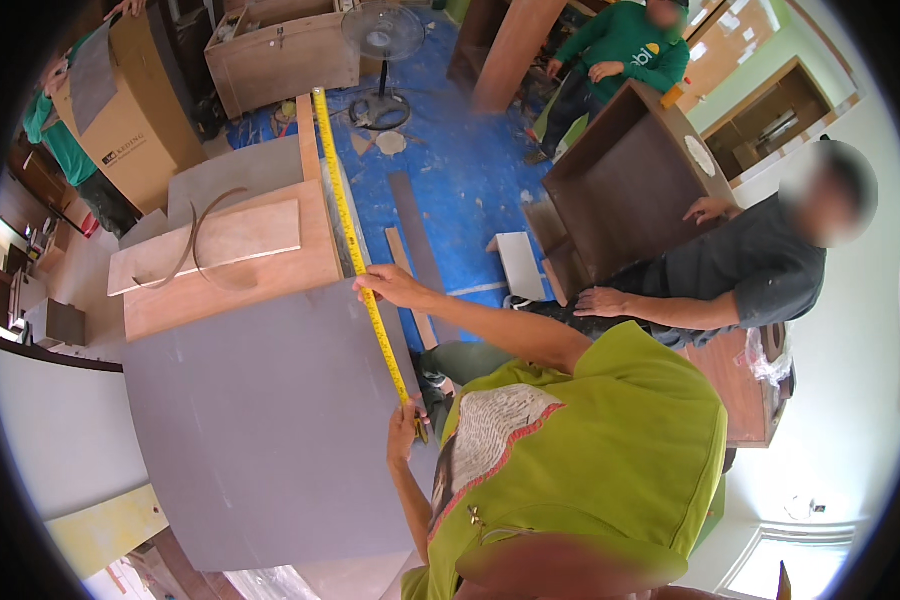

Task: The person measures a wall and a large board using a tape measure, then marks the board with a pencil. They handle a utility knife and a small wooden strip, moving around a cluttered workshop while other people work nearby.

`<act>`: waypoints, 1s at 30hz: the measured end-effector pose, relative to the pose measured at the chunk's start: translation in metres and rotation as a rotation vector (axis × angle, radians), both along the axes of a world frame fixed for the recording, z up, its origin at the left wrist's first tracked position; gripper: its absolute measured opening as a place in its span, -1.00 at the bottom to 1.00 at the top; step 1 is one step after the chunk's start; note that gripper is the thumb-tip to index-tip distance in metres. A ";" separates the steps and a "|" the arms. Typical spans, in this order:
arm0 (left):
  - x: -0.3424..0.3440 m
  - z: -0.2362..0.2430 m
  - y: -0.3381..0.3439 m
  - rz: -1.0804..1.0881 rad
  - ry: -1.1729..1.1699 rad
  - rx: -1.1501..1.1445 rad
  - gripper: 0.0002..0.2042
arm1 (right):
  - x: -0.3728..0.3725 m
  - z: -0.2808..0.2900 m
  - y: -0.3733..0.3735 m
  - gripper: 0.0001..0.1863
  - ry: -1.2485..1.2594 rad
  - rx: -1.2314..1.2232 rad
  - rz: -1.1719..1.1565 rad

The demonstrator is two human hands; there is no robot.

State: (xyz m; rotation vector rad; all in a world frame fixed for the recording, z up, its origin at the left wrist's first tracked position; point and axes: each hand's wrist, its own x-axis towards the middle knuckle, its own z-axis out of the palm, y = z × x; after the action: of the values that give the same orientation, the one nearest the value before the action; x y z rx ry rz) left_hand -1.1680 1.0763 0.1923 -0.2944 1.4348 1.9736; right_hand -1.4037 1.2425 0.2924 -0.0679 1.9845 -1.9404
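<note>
A yellow tape measure (pixel 338 190) is drawn out straight along the right edge of a large grey panel (pixel 270 440), its far tip beside a narrow wooden strip (pixel 309 140). My left hand (pixel 403 432) is closed at the near end of the tape, by its case, which is partly hidden. Farther along, my right hand (pixel 388 286) grips the yellow blade near the panel's far edge. Beyond that edge lie light plywood boards (pixel 240 245), with a curved, thin brown strip (pixel 192 240) resting on them.
A person in a dark shirt (pixel 740 265) sits at right beside a brown cabinet (pixel 630 190). Another in green (pixel 625 50) is behind it. At far left, someone stands by a cardboard box (pixel 135 110). A fan (pixel 381 100) stands on blue floor sheeting (pixel 450 190).
</note>
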 end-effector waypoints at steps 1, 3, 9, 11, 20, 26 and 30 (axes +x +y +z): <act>-0.002 0.000 0.000 0.002 0.022 -0.012 -0.58 | 0.004 -0.003 0.006 -0.67 -0.012 0.040 0.022; -0.005 -0.002 0.000 0.006 0.010 -0.022 -0.57 | 0.016 -0.011 0.016 -0.64 -0.054 0.142 0.090; -0.009 -0.014 0.001 0.018 -0.001 -0.090 -0.56 | 0.032 -0.034 0.028 -0.68 -0.175 0.148 0.134; -0.007 -0.016 0.000 0.008 -0.006 -0.104 -0.56 | 0.020 -0.037 0.031 -0.69 -0.142 0.051 0.024; 0.011 -0.023 -0.002 -0.021 -0.074 -0.084 -0.64 | -0.026 -0.053 0.060 -0.76 -0.099 0.015 -0.247; 0.019 -0.030 -0.003 -0.041 -0.082 -0.153 -0.68 | -0.017 -0.081 0.062 -0.79 -0.148 0.055 -0.242; 0.015 -0.032 -0.005 -0.023 -0.119 -0.196 -0.65 | 0.012 -0.092 0.056 -0.81 -0.219 0.049 -0.112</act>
State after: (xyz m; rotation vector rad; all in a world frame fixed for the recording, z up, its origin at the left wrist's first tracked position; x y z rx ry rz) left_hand -1.1527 1.0718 0.1605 -0.4731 1.5488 1.7683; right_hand -1.3916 1.2988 0.2003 0.2622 1.9250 -1.8743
